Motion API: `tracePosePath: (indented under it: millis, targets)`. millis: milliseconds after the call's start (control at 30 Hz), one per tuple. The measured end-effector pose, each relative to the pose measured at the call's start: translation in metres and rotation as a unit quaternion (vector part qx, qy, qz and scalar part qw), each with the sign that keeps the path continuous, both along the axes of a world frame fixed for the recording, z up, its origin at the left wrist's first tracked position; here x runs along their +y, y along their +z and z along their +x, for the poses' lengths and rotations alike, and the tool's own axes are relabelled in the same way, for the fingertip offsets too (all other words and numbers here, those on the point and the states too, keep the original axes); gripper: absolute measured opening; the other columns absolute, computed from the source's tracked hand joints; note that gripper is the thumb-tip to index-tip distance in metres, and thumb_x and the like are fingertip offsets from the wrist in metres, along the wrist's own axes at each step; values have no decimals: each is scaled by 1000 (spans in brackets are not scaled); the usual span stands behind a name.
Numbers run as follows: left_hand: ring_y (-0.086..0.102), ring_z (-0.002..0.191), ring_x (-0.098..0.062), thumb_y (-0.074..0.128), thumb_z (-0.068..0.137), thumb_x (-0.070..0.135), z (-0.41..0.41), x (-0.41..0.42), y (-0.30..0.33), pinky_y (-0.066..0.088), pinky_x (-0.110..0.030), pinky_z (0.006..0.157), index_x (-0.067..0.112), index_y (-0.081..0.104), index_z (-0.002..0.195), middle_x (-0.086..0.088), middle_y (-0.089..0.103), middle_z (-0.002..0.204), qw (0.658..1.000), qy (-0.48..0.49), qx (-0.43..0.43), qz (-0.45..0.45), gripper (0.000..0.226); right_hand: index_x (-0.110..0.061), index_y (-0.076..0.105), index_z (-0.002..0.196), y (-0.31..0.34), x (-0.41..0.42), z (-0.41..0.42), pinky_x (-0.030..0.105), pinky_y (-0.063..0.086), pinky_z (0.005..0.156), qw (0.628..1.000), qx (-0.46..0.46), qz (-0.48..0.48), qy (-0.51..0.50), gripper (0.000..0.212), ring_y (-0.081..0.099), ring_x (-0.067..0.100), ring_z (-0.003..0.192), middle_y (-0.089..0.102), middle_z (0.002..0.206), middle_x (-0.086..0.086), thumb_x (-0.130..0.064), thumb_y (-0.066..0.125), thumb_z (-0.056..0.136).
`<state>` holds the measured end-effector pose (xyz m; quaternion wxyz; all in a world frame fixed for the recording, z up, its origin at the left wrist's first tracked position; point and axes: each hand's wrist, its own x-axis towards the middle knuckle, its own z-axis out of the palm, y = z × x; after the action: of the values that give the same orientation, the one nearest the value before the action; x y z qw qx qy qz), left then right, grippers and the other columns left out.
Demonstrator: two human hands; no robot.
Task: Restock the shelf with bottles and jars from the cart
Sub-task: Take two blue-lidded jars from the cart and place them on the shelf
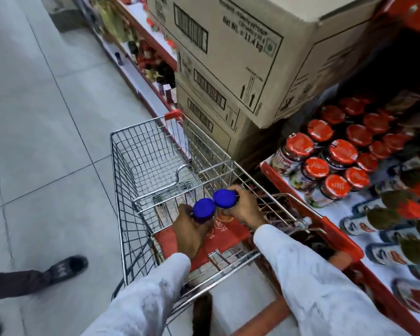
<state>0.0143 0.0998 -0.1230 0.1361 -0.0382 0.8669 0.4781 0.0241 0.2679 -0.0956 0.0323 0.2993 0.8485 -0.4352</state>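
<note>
Gripping one blue-capped jar each, left hand point(188, 230) and right hand point(244, 207), fingers clenched, over the cart point(136, 151).

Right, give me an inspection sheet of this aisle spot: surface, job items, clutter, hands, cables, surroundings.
Surface: white shelf deck with red front edge, on the right, partly stocked.
Job's things: two blue-capped jars, one per hand, held over the silver wire shopping cart; red-lidded glass jars stand in rows on the shelf.
Clutter: stacked brown cardboard cartons beside the cart; dark-lidded jars lie blurred on the shelf front.
Grippers: left hand grips one blue-capped jar; right hand grips the other.
Cables: nothing seen.
Surroundings: grey tiled floor; another person's dark shoe at left.
</note>
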Motion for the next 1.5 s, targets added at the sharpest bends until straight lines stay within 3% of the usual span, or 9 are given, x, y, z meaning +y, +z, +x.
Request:
tracePosePath:
  millis: [133,200,300,500,733,867,1233,1367,1500]
  targets:
    - [71,84,-22,90,57,7,-1,3,10,59,-30,74,12,60,107,-5,75,94,998,-28,-22,55,58,-7,65,106,13,6,8,16,49,68,1000,-1,-18,-21,66,68,22,92,73,105,10,-8,94,46]
    - [71,81,-15,90,56,2,-2,1,24,54,-11,70,9,66,108,-2,75,92,996,-42,-31,77,58,-11,64,105,31,11,16,11,51,64,999,18,-28,-32,66,67,17,88,73,104,7,-12,95,47]
    - [68,71,10,93,52,3,0,-3,60,47,0,62,12,69,104,13,72,84,992,-55,-26,106,58,-15,62,106,69,20,37,26,59,74,996,64,-38,-42,69,71,17,90,74,100,2,-19,95,45]
    - [76,83,-13,94,42,16,22,6,141,61,-33,78,20,75,95,3,80,87,980,-121,50,153,56,-25,62,99,147,42,111,14,55,69,980,161,-47,-103,64,70,-2,81,73,91,-10,-9,92,45]
    - [71,69,4,92,41,-3,89,78,205,54,-11,66,27,72,83,20,77,71,921,-279,63,264,56,-30,61,91,202,71,230,10,50,68,948,239,-1,-212,59,68,3,81,72,91,-11,-1,89,48]
    - [74,84,-16,86,30,28,144,121,218,57,-33,86,24,73,93,4,80,88,896,-327,47,297,64,-33,61,86,213,90,311,10,50,70,929,250,38,-271,57,68,2,83,72,91,-13,-3,90,48]
    - [74,87,-6,90,37,35,301,226,205,59,-30,80,51,69,92,20,78,92,852,-463,43,239,61,-35,63,93,201,132,505,7,48,58,876,226,113,-412,57,65,-10,80,72,90,-15,-17,88,44]
    - [72,98,-13,91,55,11,344,257,186,59,-38,89,40,66,95,10,78,101,841,-499,52,205,54,-40,58,88,184,140,543,0,44,55,851,219,153,-451,56,59,-22,72,63,82,-30,-18,90,47]
    - [70,97,-19,85,66,6,375,281,169,58,-33,84,22,64,107,-2,75,104,838,-518,91,149,49,-22,67,100,161,152,559,0,43,54,852,198,143,-464,56,61,-7,72,67,86,-12,-15,91,50]
